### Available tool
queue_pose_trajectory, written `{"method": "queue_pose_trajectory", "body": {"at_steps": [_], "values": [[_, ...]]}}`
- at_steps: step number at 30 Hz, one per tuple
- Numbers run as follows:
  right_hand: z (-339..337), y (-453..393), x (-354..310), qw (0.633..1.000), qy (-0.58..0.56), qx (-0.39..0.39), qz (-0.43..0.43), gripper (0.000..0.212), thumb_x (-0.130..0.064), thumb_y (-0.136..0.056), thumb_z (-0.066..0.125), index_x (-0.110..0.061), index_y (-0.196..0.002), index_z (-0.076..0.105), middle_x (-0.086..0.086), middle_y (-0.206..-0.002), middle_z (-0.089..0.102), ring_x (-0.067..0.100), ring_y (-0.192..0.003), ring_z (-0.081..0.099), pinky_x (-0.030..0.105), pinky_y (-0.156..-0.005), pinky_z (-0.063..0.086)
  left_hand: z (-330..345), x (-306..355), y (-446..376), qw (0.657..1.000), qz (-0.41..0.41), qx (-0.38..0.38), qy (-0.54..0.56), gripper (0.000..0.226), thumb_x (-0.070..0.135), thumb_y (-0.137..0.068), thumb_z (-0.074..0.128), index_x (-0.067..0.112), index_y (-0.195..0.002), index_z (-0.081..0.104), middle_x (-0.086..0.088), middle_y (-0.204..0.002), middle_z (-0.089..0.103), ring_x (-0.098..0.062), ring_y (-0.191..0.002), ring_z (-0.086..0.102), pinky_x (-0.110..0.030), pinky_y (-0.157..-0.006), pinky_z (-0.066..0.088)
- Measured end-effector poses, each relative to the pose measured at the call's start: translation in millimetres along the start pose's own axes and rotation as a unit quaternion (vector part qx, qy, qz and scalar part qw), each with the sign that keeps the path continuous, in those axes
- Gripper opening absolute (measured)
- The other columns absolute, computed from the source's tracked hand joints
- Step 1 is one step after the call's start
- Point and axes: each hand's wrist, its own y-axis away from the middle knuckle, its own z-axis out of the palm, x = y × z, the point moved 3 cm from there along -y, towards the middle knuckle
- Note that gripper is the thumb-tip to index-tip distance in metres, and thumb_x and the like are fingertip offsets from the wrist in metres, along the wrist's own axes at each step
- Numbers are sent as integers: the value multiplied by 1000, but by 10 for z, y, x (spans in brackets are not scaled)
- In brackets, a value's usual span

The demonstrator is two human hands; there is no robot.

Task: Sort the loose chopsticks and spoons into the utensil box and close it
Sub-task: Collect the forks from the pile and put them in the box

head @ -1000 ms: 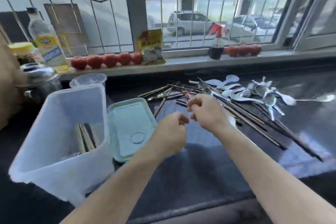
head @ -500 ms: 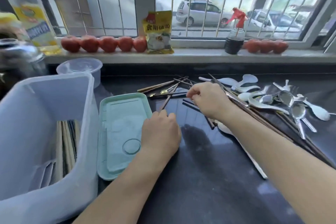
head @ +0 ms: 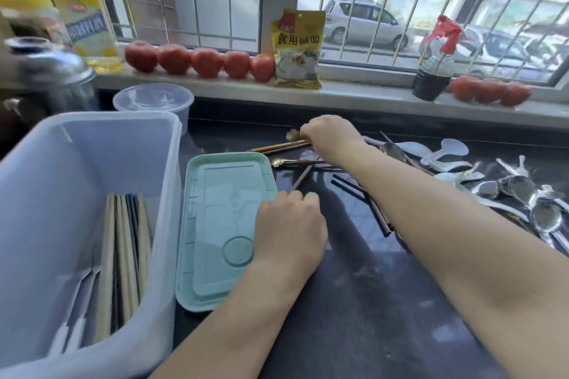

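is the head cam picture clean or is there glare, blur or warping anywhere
Head view: daylight from the window glares off the dark countertop and metal spoons; wide-angle warping bends the utensil box; the steel pot and oil bottle at the left edge look blurred.

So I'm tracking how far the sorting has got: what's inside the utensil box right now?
The utensil box holds a bundle of chopsticks, pale and dark, lying lengthwise. Beside them lie a few metal handles; the near wall blurs and hides their ends.

Right hand (head: pixel 331 135) gripping light chopsticks (head: pixel 278 146), left hand (head: pixel 288 224) fisted beside green lid (head: pixel 215 224), open utensil box (head: pixel 92 138)
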Motion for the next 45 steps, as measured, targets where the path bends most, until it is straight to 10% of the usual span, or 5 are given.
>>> {"method": "queue_pose_trajectory", "body": {"at_steps": [5, 8, 13, 19, 45], "values": [[-626, 548, 267, 843, -427, 280, 168, 13, -18, -99, 60, -16, -99, 73, -2, -89, 75, 17, -81, 71, 35, -77, 59, -152, -8, -14, 989, -78, 61, 114, 33, 22, -93, 53, 11, -122, 63, -8, -113, 65, -31, -101, 61, -43, -81, 49], [-884, 933, 48, 757, -609, 195, 132, 9, -7, -100, 59, -7, -99, 68, 7, -85, 75, 18, -68, 72, 31, -68, 61, -357, 74, -2, 960, -119, 78, 243, 53, 40, -104, 33, 16, -151, 38, -2, -145, 49, -19, -134, 42, -34, -108, 36], [-686, 1046, -295, 718, -691, 14, 84, 17, -5, -103, 53, 2, -107, 68, 15, -91, 73, 23, -74, 70, 40, -76, 61, -283, 54, 48, 859, -256, 43, 441, 31, 29, -108, 37, 21, -95, 64, 9, -74, 59, -16, -74, 57, -36, -67, 41], [128, 454, 305, 958, -224, -38, 173, 27, -11, -97, 56, -25, -110, 75, 4, -117, 72, 27, -108, 66, 36, -93, 51, -176, -68, 81, 750, -374, 69, 542, 33, 24, -108, 37, 19, -86, 61, 3, -60, 47, -19, -58, 41, -40, -60, 38], [33, 719, 279, 993, -55, -101, -1, 33, -9, -90, 56, -17, -121, 67, 3, -127, 61, 26, -121, 56, 41, -102, 44, -183, -32, 86, 727, -392, 50, 561, 33, 23, -109, 35, 16, -92, 63, 1, -60, 46, -16, -54, 40, -37, -57, 37]]}}
